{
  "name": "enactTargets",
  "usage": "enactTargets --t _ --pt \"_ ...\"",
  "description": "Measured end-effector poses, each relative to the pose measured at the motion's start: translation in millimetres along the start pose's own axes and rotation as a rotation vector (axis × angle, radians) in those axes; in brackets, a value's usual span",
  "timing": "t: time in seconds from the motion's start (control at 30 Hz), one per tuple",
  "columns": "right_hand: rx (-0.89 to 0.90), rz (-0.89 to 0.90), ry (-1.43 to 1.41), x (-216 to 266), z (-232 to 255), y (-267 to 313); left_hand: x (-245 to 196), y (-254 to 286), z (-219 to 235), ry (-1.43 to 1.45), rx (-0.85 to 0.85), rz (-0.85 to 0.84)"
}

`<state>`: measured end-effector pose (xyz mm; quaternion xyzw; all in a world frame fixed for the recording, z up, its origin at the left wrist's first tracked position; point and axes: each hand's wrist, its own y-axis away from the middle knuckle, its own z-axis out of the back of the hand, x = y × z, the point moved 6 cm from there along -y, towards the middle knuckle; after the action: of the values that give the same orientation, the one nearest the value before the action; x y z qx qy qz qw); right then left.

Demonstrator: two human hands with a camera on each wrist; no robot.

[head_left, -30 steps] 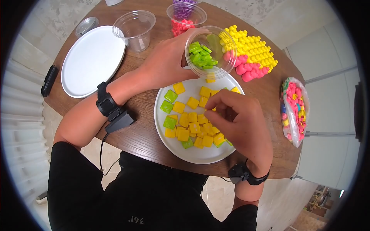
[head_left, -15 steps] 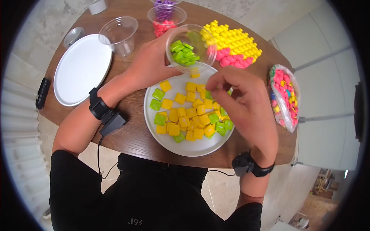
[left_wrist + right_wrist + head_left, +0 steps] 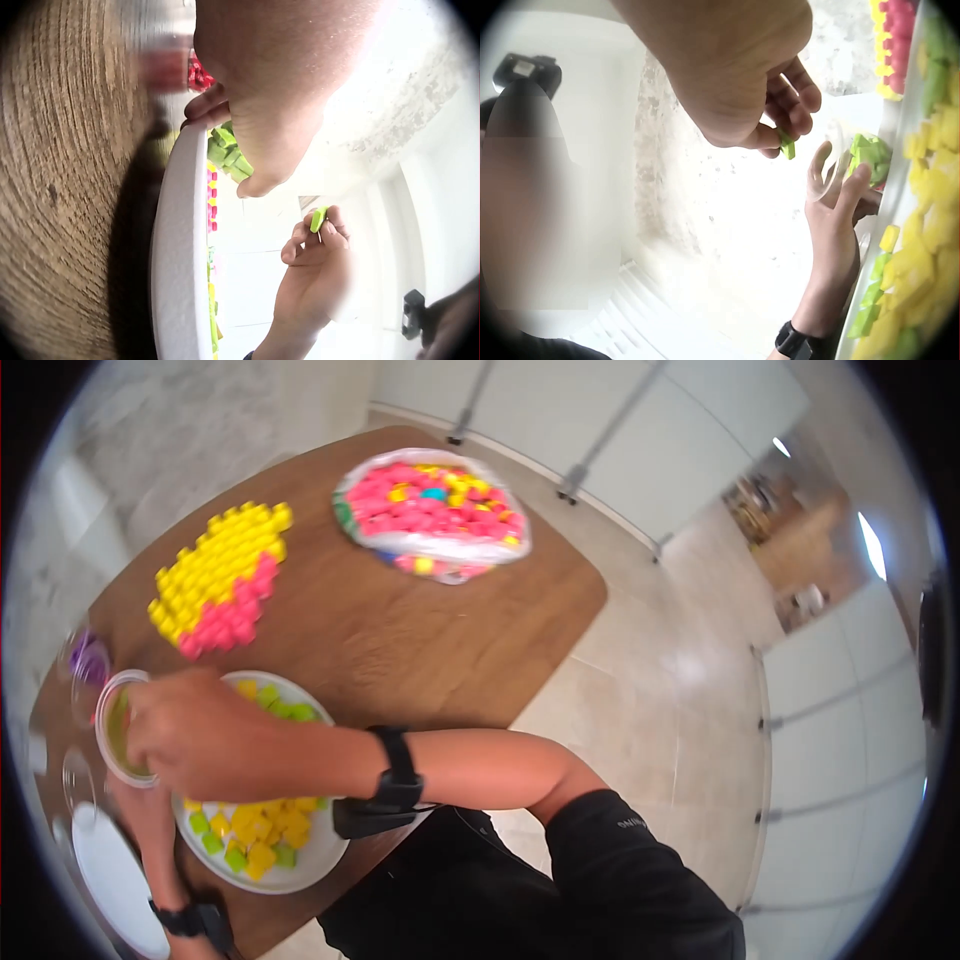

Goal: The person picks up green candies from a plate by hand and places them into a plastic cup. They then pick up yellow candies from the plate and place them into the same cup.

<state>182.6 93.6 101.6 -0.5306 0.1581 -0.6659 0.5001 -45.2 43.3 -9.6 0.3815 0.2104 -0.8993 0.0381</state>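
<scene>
My left hand (image 3: 836, 225) holds a clear plastic cup (image 3: 122, 755) with green square pieces (image 3: 870, 159) inside, its fingers and thumb around the cup's side. Thumb and fingers of my right hand (image 3: 210, 740) pinch one green square piece (image 3: 319, 219), raised close to the cup's mouth in the right wrist view. Below the hands a round white plate (image 3: 318, 855) bears many yellow square pieces (image 3: 262, 828) and some green ones (image 3: 212, 842). In the head view my right hand and forearm cover the middle of that plate.
A block of yellow and pink knobbly pieces (image 3: 222, 570) sits beyond the plate. Farther off lies a plastic bag (image 3: 450, 545) of pink and yellow pieces. At the left are a second white plate (image 3: 120, 880), another clear cup (image 3: 78, 780) and purple pieces (image 3: 88, 660).
The head view has swung to the right. My right hand has moved from over the plate to the cup, with a green piece in its fingers. The left hand still holds the cup.
</scene>
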Motion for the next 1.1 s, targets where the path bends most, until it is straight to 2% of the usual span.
enactTargets --t 0.03,0.1,0.23,0.33,0.43,0.5,0.63,0.73,0.77,0.83,0.9,1.03,1.1 --pt "0.063 0.023 0.049 2.1 -3.5 -3.4 1.1 -0.6 -3.4 0.017 0.023 -0.034" --pt "0.030 0.050 0.058 4.2 -5.6 -2.9 3.1 0.2 1.6 0.089 -0.043 0.005" --pt "-0.062 0.136 0.039 4.2 -12.2 -2.1 -12.6 -3.3 -1.1 0.052 -0.027 -0.026" --pt "-0.110 0.142 0.020 2.8 -14.0 3.2 -6.6 -0.3 2.1 0.074 -0.070 0.063" --pt "-0.120 0.130 0.036 4.2 -10.5 8.3 3.1 -0.7 -1.3 0.049 0.014 0.078" --pt "-0.118 0.128 0.039 5.4 -8.7 9.7 -0.6 -1.8 -1.2 0.025 0.003 0.027" --pt "-0.106 0.061 0.070 1.2 -5.7 14.0 -11.3 -4.3 -2.1 -0.011 -0.008 0.035" --pt "-0.093 0.058 0.049 0.6 -0.7 15.0 -32.5 -3.4 -1.1 0.032 0.021 -0.050" --pt "-0.107 0.073 0.044 2.7 0.5 14.8 -19.0 -1.5 -2.2 0.033 0.059 0.002" --pt "-0.049 0.037 0.018 1.1 1.2 14.0 -49.5 -1.4 -3.6 0.141 -0.007 0.021" --pt "-0.025 0.032 0.039 1.3 2.4 13.5 -55.3 -2.3 -5.7 0.202 0.000 -0.010" --pt "0.019 0.029 -0.016 2.3 0.0 14.7 -71.4 -6.5 -4.6 0.116 -0.007 -0.138" --pt "0.022 0.053 0.083 3.1 0.9 12.9 -69.5 -6.6 -4.2 0.098 -0.036 -0.135"
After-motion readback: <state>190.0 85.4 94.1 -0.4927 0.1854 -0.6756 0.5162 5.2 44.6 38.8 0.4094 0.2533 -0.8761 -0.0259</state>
